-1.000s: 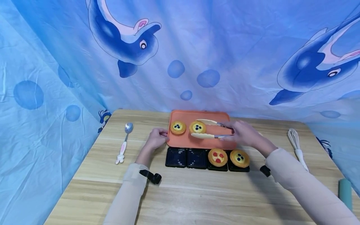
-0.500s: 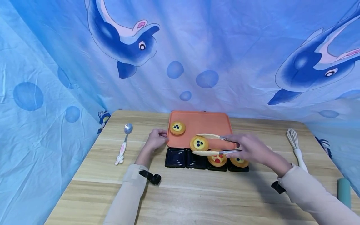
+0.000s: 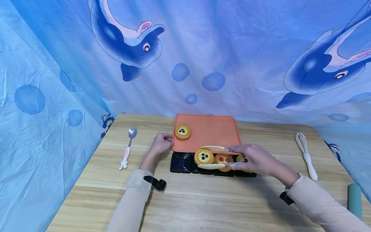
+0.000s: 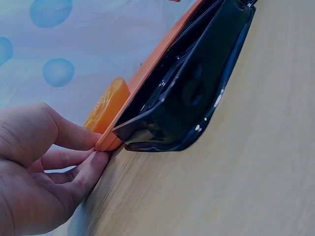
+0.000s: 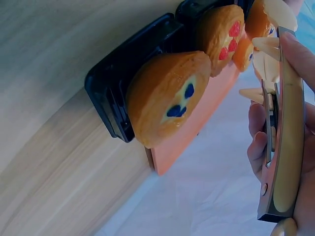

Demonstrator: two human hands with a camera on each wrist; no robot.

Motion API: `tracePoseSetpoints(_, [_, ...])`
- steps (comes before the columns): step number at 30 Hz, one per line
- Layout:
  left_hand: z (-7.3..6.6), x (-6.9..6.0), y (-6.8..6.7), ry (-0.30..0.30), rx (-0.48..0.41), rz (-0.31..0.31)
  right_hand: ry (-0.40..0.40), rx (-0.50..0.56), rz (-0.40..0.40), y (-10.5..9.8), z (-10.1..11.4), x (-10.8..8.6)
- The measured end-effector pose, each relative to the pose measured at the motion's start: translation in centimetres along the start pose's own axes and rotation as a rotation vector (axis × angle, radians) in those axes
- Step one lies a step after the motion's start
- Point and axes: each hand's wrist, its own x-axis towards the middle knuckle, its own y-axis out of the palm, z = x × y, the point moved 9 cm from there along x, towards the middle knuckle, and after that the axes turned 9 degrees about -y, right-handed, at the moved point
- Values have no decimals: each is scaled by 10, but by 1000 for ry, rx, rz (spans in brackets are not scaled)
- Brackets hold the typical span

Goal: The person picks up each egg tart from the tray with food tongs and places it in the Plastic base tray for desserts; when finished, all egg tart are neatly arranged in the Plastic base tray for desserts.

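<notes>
At frame centre, the orange tray (image 3: 213, 130) is pinched by the left hand (image 3: 161, 143); below, tongs (image 3: 211, 166) are gripped by the right hand (image 3: 256, 158). Over a black container (image 3: 197, 171), the blueberry tart (image 3: 204, 156), held between their tips, could be dropped onto the rim if released off-centre.

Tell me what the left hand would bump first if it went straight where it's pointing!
The orange tray: the left hand pinches its edge. Past that edge, the tart with blue dots is probably next, though depth is hard to judge.
</notes>
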Motion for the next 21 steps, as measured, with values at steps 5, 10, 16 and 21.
tracePoseSetpoints(5, [1,0,1,-5,-7,3,-2,-13,15,5,-1,1])
tracePoseSetpoints(10, [1,0,-1,-5,-17,0,6,-41,28,8,0,3])
tracePoseSetpoints(16, [1,0,0,-13,-23,2,10,-42,45,11,-3,3])
tracePoseSetpoints(21, [1,0,-1,-19,-25,0,12,-35,44,13,-4,3])
